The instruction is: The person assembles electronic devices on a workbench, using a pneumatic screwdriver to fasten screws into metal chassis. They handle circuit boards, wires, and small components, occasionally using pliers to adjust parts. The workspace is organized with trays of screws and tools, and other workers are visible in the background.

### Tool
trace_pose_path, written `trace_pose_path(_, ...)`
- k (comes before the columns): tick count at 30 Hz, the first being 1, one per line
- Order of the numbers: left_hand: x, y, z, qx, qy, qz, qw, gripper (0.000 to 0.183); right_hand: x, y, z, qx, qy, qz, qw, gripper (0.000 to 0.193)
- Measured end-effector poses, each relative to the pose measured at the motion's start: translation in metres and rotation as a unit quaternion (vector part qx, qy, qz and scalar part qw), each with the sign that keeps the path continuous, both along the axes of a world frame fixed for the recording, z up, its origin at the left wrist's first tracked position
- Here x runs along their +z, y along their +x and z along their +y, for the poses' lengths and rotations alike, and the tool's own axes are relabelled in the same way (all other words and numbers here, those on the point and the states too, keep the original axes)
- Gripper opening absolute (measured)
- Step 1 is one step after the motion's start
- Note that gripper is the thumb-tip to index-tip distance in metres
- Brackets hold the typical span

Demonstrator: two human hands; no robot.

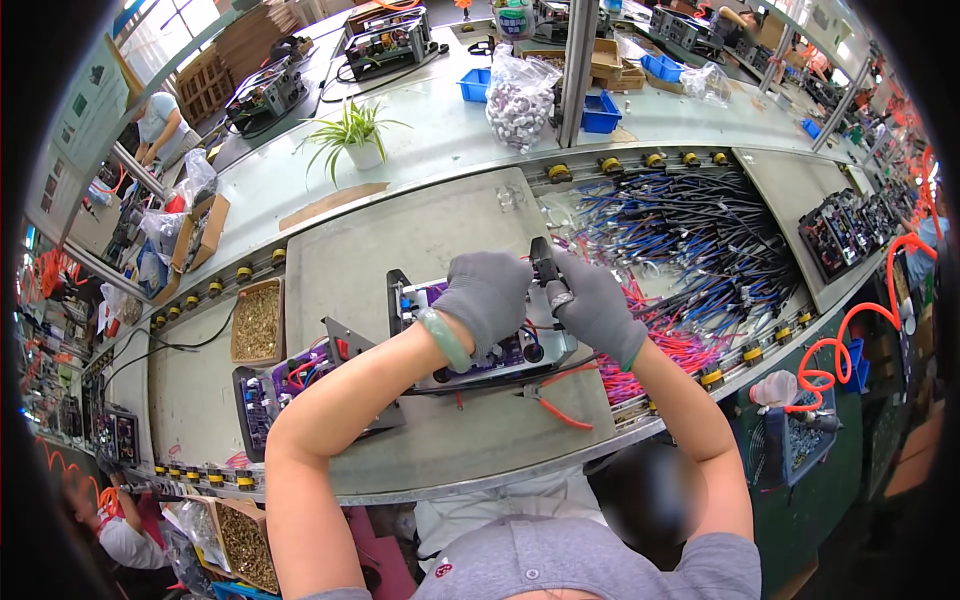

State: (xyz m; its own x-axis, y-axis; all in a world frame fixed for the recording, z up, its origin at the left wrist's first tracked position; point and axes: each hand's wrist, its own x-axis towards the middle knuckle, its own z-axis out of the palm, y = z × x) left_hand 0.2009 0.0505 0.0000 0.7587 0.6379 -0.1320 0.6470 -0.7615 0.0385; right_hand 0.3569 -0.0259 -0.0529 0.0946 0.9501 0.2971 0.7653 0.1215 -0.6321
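Left hand [487, 296]: grey knit glove, green bangle at the wrist; fingers curled down over the top of the circuit board unit, closed on its upper edge.
Right hand [597, 308]: grey glove, a ring over one finger; fingers wrapped shut around a black tool, thumb side toward the left hand.
Black tool [545, 266]: upright dark handle or barrel, sticking out at 12 o'clock from the right fist; its tip is hidden between the two gloves.
Circuit board unit [500, 352]: purple board on a grey metal frame, lying flat on the grey work pallet, directly under both hands, near frame centre.
Work pallet [450, 430]: grey plate on the conveyor line, roller wheels along both its edges.
Second board [275, 390]: same purple kind, at 9 o'clock from the hands, well apart, with a grey bracket beside it.
Pliers [555, 400]: red-handled, lying at 6 o'clock of the unit, just beside it.
Screw tray [257, 322]: brass-coloured fasteners, at 9 o'clock, beyond the second board.
Wire bundles [690, 240]: blue, black and red leads heaped at 2 o'clock of the right hand.
Potted plant [358, 135]: at 11 o'clock, on the far bench.
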Motion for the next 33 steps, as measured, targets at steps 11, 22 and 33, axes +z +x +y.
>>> trace_pose_path(11, -0.035, -0.003, 0.004, -0.116, 0.12, -0.128, 0.978, 0.012, 0.008, -0.009, -0.003, -0.016, -0.031, 0.006, 0.999, 0.028)
trace_pose_path(22, -0.005, -0.059, 0.011, -0.025, -0.102, -0.283, 0.953, 0.025, -0.001, -0.003, 0.0, 0.007, 0.03, 0.078, 0.996, 0.027)
trace_pose_path(33, -0.022, -0.468, -0.071, 0.455, 0.08, -0.202, 0.864, 0.027, 0.016, -0.042, -0.052, 0.065, 0.268, -0.07, 0.959, 0.035)
